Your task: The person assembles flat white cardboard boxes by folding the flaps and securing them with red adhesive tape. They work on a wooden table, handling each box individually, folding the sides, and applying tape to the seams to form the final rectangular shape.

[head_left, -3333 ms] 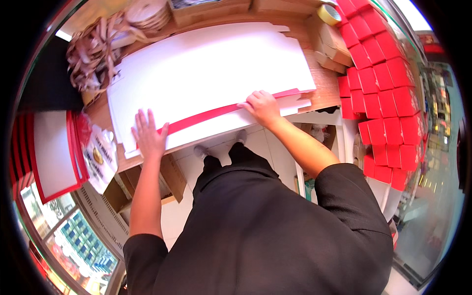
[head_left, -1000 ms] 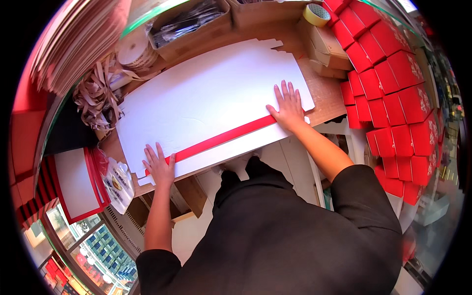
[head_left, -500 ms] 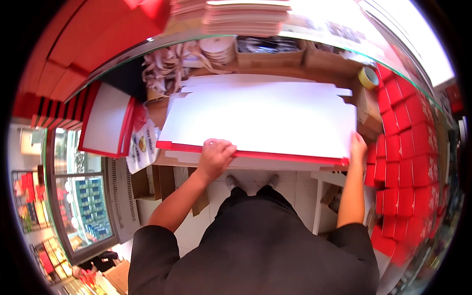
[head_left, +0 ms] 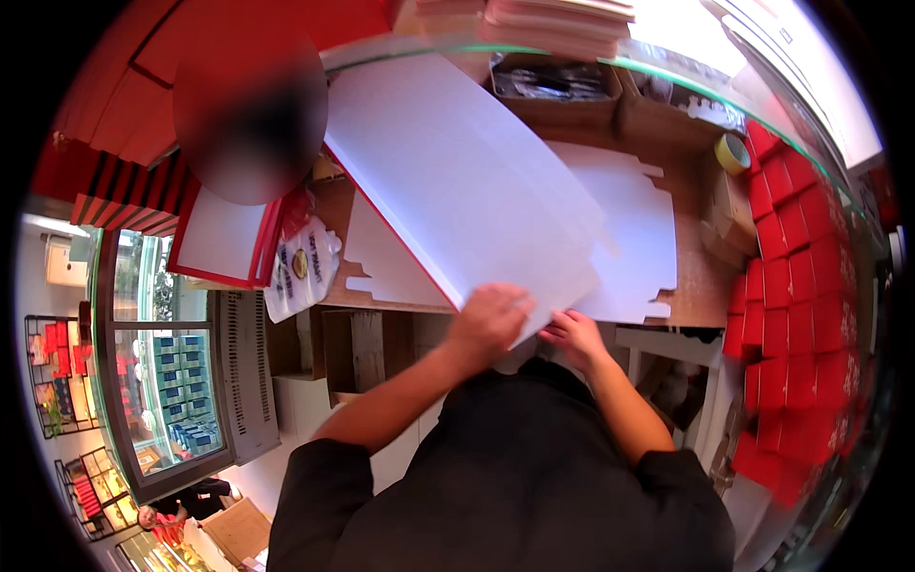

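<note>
A long white cardboard box blank (head_left: 448,162) with a red folded edge slants from the far left down toward my body. My left hand (head_left: 491,322) is closed over its near end, on the red-edged side. At the near corner, my right hand (head_left: 576,338) has its fingers bent against the cardboard, thumb side partly hidden. Beneath lies a second flat white blank (head_left: 637,238) with notched tabs, resting on the wooden table (head_left: 701,291). The raised blank covers much of it.
Stacked red boxes (head_left: 801,276) line the right side, near a roll of yellow tape (head_left: 732,153). A glass shelf edge (head_left: 667,74) crosses the far side. Red-edged white panels (head_left: 221,224) and a white plastic bag (head_left: 303,270) sit left. A blurred dark round shape (head_left: 253,119) covers the upper left.
The red-edged blank has turned from lying crosswise to a diagonal, its far end swung up left. Both hands have come together at its near end, uncovering the blank below.
</note>
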`<state>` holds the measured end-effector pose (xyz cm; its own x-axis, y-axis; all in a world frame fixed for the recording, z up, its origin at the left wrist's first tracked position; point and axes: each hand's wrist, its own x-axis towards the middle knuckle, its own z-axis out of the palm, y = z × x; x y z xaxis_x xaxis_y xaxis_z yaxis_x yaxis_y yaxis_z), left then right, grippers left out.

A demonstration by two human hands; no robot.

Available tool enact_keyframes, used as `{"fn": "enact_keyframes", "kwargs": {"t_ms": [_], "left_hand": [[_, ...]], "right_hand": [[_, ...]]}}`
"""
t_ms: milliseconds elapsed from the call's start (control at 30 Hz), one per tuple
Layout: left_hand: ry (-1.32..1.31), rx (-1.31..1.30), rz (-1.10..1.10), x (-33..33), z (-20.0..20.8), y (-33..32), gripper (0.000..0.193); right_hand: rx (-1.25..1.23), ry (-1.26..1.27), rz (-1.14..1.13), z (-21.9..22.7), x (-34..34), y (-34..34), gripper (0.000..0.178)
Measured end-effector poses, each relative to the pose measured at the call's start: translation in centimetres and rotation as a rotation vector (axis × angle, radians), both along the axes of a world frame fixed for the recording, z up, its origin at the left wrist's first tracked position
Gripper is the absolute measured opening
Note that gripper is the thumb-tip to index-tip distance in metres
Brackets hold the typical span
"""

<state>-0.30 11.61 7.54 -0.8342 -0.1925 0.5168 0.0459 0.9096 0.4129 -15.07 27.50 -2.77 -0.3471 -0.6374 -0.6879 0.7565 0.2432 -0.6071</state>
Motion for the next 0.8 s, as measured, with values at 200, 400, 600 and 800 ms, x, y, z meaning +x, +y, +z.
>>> {"fn": "enact_keyframes", "kwargs": {"t_ms": [200, 400, 600, 800], "left_hand": [[-0.451, 0.047, 0.272, 0.8, -10.5, 5.2, 0.052], [-0.396, 0.037, 0.405, 1.7, -9.9, 5.3, 0.048], [-0.382, 0.008, 0.487, 2.4, -9.3, 6.2, 0.038], [-0.408, -0.006, 0.556, 2.7, -9.4, 5.8, 0.021]], "right_hand": [[-0.006, -0.037, 0.185, -2.7, 1.3, -1.0, 0.025], [-0.005, 0.936, 0.599, 0.3, -1.5, -0.1, 0.02], [-0.512, 1.876, 0.867, 0.7, -6.7, -2.8, 0.026], [-0.605, 1.744, 1.286, 0.5, -9.3, -6.3, 0.017]]}}
